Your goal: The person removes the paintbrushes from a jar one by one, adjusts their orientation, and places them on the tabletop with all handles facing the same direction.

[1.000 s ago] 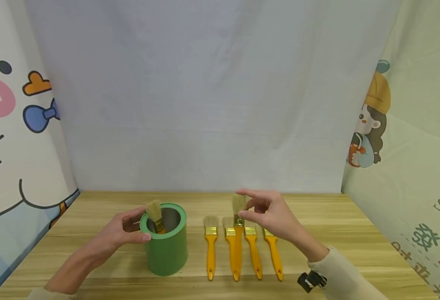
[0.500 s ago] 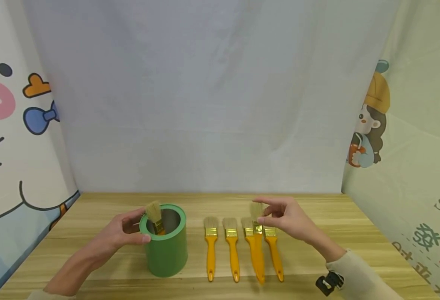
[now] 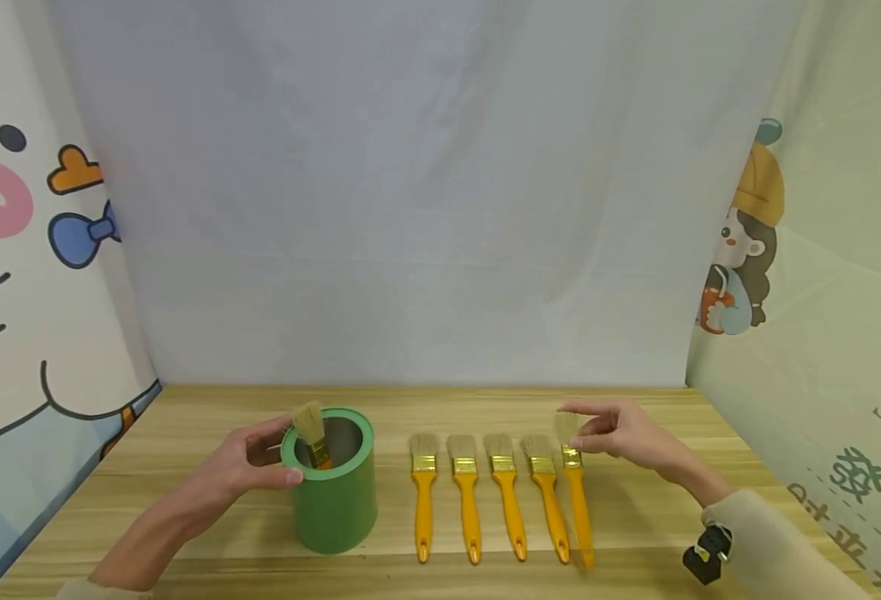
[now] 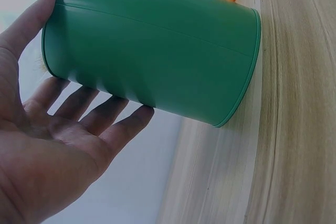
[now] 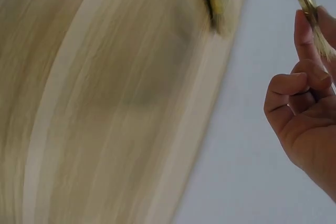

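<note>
A green can stands upright on the table at left of centre. My left hand holds its left side, thumb near the front rim and fingers behind; in the left wrist view the fingertips touch the can's wall. Inside the can a paintbrush leans with its bristles up. My right hand pinches another paintbrush by its bristle end, its yellow handle pointing toward me. The right wrist view shows this between thumb and forefinger, with the other fingers of the hand curled.
Several yellow-handled paintbrushes lie in a row right of the can, from the leftmost paintbrush to the one beside the held brush. The wooden table ends at a pale cloth backdrop. Printed curtains hang at both sides.
My right hand has moved right with the pinched paintbrush, from above the middle of the row to beyond its right end. The left hand and can have stayed put.
</note>
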`<state>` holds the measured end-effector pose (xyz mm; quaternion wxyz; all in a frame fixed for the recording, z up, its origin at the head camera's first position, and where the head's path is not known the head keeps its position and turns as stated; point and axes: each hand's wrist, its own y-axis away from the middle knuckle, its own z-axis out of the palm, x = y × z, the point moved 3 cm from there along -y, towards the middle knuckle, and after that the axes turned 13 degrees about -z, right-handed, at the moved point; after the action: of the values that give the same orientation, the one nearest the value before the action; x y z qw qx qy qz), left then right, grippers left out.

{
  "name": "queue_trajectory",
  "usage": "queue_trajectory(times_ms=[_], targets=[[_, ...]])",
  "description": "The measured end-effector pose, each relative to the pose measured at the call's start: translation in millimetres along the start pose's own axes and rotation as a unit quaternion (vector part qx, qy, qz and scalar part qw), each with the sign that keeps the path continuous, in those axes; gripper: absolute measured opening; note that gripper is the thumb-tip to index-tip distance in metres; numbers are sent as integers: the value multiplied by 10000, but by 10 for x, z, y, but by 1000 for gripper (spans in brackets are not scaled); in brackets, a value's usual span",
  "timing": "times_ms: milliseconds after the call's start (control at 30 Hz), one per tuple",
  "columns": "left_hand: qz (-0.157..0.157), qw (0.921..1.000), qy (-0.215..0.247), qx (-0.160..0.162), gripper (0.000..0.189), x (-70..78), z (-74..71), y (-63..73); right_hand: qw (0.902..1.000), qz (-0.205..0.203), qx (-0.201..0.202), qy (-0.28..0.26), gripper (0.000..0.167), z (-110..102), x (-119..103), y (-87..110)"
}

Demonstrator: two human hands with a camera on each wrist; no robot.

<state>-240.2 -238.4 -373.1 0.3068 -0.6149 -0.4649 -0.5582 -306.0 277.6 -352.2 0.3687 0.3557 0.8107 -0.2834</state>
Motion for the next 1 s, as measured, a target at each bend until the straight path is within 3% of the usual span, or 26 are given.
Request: queue_trajectory(times_ms=[200,433,633,1000], targets=[[-34,10000,25,-26,81,-4,-7,9,9995,288,-98,-118,62,-136,239,87],[-99,9999,20,-47,83,-8,-10,14,9976,581,-281,-237,62,-135,465,110],[-51,10000,32,-55,82,4,-7,11,9981,560,-225,80,59,-70,602,42],[-8,10000,7,-53,82,24,4,19,9984,352,-94,426,51,44,637,-2]])
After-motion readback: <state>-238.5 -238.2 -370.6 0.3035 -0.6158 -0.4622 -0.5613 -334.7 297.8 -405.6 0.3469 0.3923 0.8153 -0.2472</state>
